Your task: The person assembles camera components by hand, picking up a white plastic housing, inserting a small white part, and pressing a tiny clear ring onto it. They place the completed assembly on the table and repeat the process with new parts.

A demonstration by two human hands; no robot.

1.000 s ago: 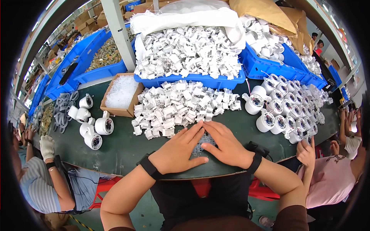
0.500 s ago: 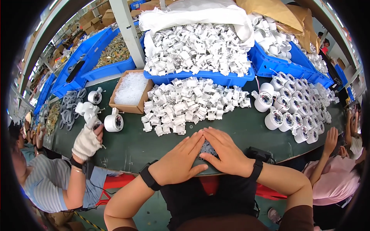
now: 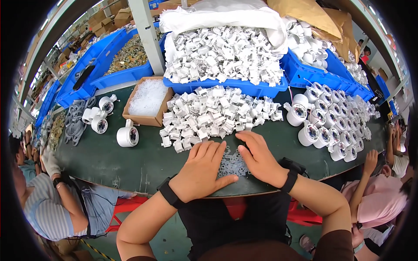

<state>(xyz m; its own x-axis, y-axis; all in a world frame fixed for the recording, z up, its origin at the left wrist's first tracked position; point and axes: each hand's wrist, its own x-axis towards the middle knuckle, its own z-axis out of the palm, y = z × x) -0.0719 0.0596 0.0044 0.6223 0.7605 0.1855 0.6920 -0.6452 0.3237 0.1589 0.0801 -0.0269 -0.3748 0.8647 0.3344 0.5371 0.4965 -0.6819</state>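
Note:
Both my hands rest on the dark green tabletop around a small heap of translucent grey ring-shaped washers (image 3: 232,165). My left hand (image 3: 203,167) lies along the heap's left side, palm down, its fingers stretched out and its thumb across the near edge. On the other side my right hand (image 3: 261,160) is spread, with thumb and forefinger apart next to the washers. Neither hand grips anything. Just beyond my fingertips lies a loose pile of white plastic clip-like parts (image 3: 213,115).
Behind the pile a blue bin (image 3: 257,89) overflows with more white parts. A cardboard box (image 3: 148,102) of clear pieces stands left of it. Rows of white round housings (image 3: 333,119) fill the right; one housing (image 3: 127,136) stands alone at left. Co-workers sit on both sides.
My hands have parted from their touching, tented pose, uncovering the washers, which now spread wider. The left co-worker's gloved hand has drawn back, leaving white housings on the table.

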